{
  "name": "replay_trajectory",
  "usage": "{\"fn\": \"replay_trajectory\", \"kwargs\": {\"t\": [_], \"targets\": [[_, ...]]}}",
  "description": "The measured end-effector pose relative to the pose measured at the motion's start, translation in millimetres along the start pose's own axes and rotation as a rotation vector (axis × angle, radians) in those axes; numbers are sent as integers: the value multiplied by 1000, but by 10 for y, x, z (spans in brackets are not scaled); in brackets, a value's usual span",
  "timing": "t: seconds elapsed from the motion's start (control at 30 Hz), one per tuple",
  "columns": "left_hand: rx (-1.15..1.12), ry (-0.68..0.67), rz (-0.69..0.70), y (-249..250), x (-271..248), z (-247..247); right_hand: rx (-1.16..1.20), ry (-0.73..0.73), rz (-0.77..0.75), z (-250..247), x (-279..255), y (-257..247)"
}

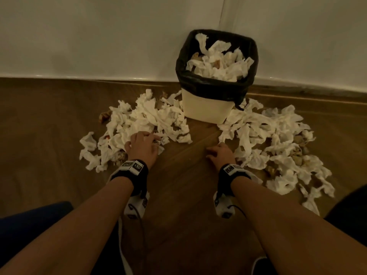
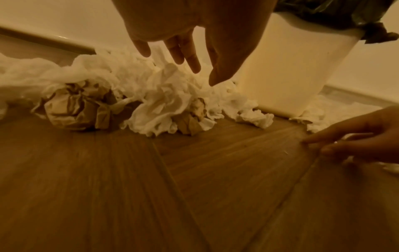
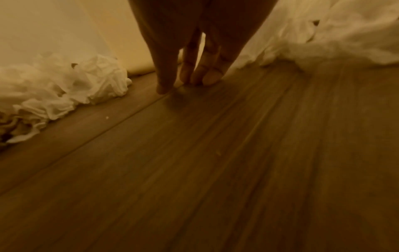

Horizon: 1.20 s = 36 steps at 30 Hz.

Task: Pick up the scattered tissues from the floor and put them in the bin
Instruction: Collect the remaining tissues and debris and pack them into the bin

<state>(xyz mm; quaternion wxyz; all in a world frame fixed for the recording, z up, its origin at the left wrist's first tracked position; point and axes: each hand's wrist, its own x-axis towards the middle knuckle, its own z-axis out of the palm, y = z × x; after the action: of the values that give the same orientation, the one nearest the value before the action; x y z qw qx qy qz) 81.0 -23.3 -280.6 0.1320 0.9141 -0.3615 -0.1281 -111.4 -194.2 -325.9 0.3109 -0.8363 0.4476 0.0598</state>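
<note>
Bare forearms wear black wrist straps (image 1: 139, 171) carrying white camera boxes (image 1: 137, 207) with square markers and trailing cables.

Home room: wood floor (image 1: 59, 120), lined bin (image 1: 206, 108)

No readable text, labels, brands or numbers in any view. Only marks: black-and-white square coded patterns on the left wrist unit (image 1: 133, 166) and the right wrist unit (image 1: 231, 168), and on the white blocks hanging beneath them; patterns only, no letters or digits legible. Bin (image 1: 206, 108) is plain, no print visible. Tissues (image 1: 147, 116) unprinted.
</note>
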Motion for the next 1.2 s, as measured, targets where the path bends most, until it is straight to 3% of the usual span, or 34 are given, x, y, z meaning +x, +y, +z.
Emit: {"fn": "replay_trajectory", "kwargs": {"t": [0.17, 0.33, 0.6, 0.77, 0.97, 1.2], "targets": [[11, -35, 26, -17, -66, 70, 94, 142, -20, 121, 8, 15], [4, -51, 84, 40, -93, 131, 122, 178, 14, 137, 29, -38], [-202, -299, 211, 319, -83, 332, -51, 125, 14, 127, 53, -87], [-251, -370, 113, 413, 5, 541, -145, 17, 27, 110, 78, -62], [-244, -358, 36, 458, 89, 680, 150, 91, 162, 113, 84, -103], [-188, -360, -49, 524, 112, 703, 285, 111, 220, 142, 51, -72]]}}
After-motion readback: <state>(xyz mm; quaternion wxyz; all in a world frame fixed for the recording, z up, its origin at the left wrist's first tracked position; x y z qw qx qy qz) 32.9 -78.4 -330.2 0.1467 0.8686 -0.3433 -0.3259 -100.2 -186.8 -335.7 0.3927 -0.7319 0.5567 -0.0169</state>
